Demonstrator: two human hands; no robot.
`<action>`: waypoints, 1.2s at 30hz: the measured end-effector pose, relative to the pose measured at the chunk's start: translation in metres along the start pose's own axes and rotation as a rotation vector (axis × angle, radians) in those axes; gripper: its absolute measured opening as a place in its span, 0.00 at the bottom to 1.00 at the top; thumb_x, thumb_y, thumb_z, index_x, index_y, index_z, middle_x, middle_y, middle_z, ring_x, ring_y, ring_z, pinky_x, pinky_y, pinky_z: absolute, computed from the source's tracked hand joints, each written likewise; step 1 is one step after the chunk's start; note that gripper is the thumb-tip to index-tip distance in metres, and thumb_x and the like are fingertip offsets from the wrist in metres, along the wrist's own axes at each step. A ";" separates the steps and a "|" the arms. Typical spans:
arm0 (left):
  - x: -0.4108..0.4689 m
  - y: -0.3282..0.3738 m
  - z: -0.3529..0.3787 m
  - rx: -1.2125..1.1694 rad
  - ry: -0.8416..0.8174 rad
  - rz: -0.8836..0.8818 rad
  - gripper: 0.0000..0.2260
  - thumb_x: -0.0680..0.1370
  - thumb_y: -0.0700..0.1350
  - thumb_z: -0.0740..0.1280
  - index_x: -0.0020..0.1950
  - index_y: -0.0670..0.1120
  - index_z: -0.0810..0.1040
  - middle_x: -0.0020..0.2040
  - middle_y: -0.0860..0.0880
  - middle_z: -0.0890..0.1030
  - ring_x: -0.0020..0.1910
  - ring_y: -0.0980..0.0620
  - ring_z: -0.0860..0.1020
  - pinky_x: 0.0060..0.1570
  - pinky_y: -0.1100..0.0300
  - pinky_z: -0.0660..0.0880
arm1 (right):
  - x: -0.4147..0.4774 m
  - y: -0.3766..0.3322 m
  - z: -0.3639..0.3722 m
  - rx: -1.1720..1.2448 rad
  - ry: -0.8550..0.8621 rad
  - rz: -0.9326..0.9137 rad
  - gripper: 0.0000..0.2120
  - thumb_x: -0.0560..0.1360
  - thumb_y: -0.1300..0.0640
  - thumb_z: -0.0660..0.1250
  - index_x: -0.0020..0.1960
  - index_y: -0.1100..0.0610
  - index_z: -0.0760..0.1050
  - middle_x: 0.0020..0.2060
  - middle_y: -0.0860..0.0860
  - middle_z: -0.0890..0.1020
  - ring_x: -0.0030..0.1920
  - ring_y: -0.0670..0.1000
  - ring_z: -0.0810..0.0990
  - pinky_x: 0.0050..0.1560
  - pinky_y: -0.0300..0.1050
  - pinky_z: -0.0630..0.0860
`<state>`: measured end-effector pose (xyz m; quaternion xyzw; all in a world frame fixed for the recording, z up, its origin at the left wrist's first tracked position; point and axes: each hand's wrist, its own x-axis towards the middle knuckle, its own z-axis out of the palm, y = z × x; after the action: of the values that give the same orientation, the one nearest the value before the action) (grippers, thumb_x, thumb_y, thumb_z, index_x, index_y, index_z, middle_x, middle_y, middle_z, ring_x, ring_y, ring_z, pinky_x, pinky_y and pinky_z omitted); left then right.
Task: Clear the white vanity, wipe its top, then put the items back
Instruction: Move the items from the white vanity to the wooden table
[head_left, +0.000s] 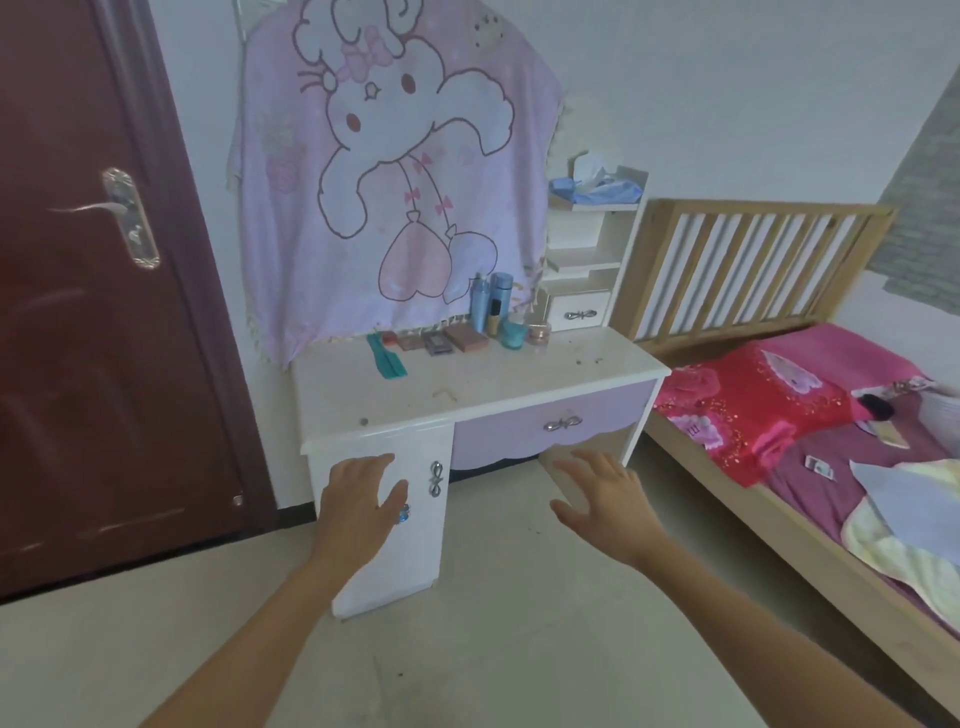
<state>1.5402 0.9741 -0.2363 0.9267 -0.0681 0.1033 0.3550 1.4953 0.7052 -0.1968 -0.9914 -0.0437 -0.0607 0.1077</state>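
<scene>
The clearing step has not begun: the white vanity (467, 387) carries its full load, and both hands are out in front of it, short of the top.

Left to right. A dark red door (104, 312) stands closed just beside the vanity's left end. The left hand (358, 499) hangs before the cupboard door under the front left corner, fingers spread, holding nothing. On the top, a teal comb (387, 356) lies toward the back left. Flat makeup palettes (441, 340) sit in a row along the back edge, under the fringe of a pink cartoon blanket (384, 171) hung on the wall. Blue bottles (491, 299) and small jars (524, 332) cluster further right at the back edge, beside a white shelf unit (587, 260) on the back right corner. The right hand (597, 493) is level with the lilac drawer (550, 421), open and empty.

Judgement: the next move calls for a reach over the front edge to lift the items off, the upright bottles being the likeliest to tip. The front half of the top is bare apart from crumbs and marks. Floor in front is open. The bed (779, 415) just beside the right end offers a setting-down surface but narrows passage there.
</scene>
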 end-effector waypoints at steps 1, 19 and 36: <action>0.015 0.006 0.011 -0.013 0.025 -0.020 0.19 0.78 0.48 0.61 0.67 0.43 0.69 0.64 0.44 0.73 0.67 0.45 0.62 0.65 0.54 0.61 | 0.016 0.014 0.000 0.009 0.004 -0.004 0.41 0.61 0.33 0.43 0.70 0.49 0.64 0.69 0.51 0.66 0.70 0.51 0.61 0.66 0.48 0.59; 0.154 -0.056 0.083 0.003 0.197 -0.424 0.14 0.76 0.43 0.65 0.59 0.38 0.76 0.59 0.40 0.77 0.61 0.40 0.70 0.62 0.51 0.63 | 0.254 0.048 0.105 0.207 -0.305 -0.150 0.29 0.73 0.40 0.52 0.71 0.49 0.62 0.69 0.49 0.65 0.71 0.48 0.58 0.66 0.43 0.60; 0.336 -0.129 0.130 0.131 0.122 -0.499 0.16 0.78 0.46 0.62 0.63 0.41 0.73 0.62 0.44 0.75 0.63 0.45 0.68 0.61 0.53 0.66 | 0.434 0.021 0.180 0.356 -0.355 -0.069 0.19 0.78 0.50 0.59 0.67 0.52 0.67 0.65 0.48 0.71 0.66 0.49 0.66 0.64 0.40 0.62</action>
<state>1.9102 0.9638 -0.3333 0.9278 0.1910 0.0724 0.3123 1.9461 0.7557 -0.3198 -0.9499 -0.1055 0.1192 0.2691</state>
